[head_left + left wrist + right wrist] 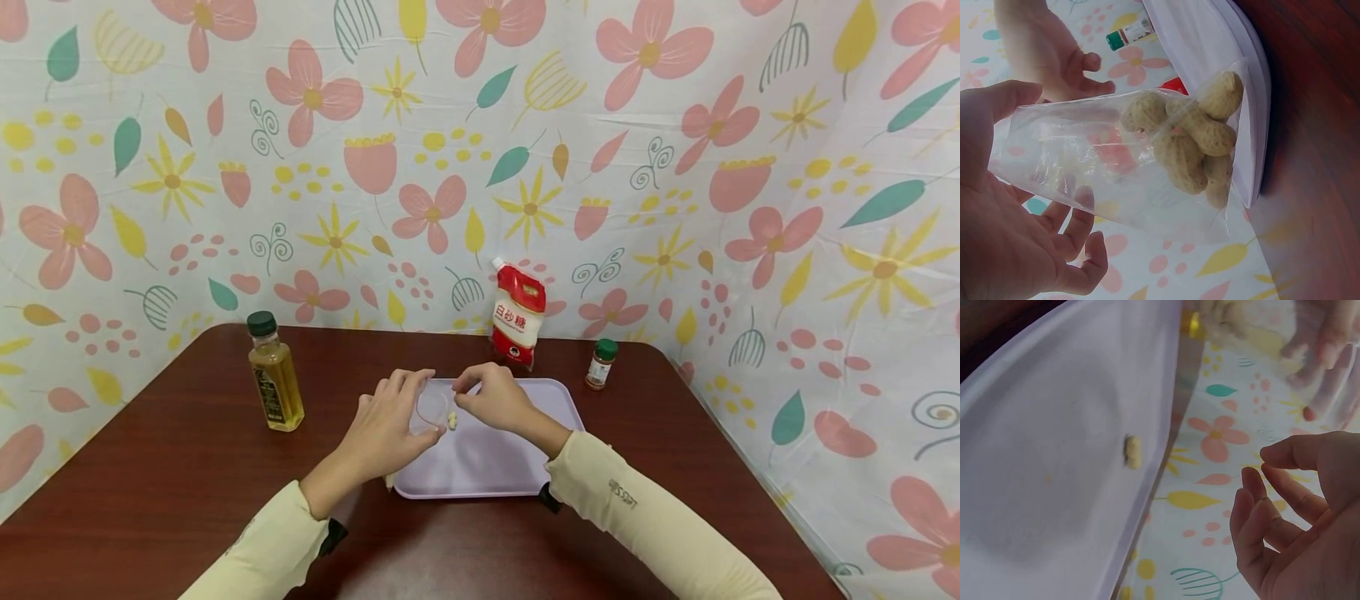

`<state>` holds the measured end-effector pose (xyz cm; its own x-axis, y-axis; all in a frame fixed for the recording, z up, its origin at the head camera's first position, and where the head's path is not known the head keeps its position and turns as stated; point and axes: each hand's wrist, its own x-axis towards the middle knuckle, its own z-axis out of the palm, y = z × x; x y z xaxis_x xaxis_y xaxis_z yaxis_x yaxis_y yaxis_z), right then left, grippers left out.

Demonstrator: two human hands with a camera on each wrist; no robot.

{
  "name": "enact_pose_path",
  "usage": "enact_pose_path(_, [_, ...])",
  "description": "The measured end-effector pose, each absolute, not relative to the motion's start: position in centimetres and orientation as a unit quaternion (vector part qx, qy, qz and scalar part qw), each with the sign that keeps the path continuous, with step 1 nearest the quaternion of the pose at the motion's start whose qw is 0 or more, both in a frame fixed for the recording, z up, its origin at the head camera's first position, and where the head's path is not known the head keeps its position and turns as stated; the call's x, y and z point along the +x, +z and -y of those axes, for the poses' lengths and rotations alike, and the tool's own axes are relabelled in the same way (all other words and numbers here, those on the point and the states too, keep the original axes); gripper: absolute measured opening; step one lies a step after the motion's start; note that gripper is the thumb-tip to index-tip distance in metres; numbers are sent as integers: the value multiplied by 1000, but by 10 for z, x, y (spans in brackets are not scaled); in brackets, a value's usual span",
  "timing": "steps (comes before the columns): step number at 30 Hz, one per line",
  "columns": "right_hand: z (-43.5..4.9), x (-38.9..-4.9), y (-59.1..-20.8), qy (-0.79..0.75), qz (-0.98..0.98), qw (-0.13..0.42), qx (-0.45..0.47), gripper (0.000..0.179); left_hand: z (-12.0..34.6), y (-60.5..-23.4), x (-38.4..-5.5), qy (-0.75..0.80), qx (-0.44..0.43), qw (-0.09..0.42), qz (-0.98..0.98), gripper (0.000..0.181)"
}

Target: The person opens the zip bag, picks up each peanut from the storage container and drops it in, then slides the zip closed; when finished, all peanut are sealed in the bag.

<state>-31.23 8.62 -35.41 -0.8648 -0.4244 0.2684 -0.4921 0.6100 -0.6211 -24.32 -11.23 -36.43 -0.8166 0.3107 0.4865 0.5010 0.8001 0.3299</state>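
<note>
My left hand (pixel 386 425) grips the mouth of a clear plastic bag (pixel 1079 144), thumb on one side and fingers on the other. Several unshelled peanuts (pixel 1179 156) lie together in the bag's bottom. Close by, my right hand (pixel 495 398) is raised above the tray. Its fingers are loosely bent, with thumb and forefinger tips near each other and nothing visible between them in the right wrist view. Below the hands is a pale lilac tray (pixel 510 467). A small pale yellow piece (pixel 1133 452), peanut-like in shape, lies on it.
An oil bottle (pixel 276 375) with a dark green cap stands on the left of the brown table (pixel 150 433). Behind the tray is a red and white sugar pouch (pixel 517 317). A small green-capped jar (pixel 601 365) stands at the right, before the flowered curtain (pixel 450 150).
</note>
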Motion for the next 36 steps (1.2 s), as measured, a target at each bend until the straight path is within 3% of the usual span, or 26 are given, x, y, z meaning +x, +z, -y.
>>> enact_pose_path(14, [-86, -332, -371, 304, 912, 14, 274, 7, 113, -363, -245, -225, -219, 212, 925, 74])
enact_pose_path(36, [-87, -355, -391, 229, 914, -47, 331, 22, 115, -366, -245, -227, -216, 213, 925, 74])
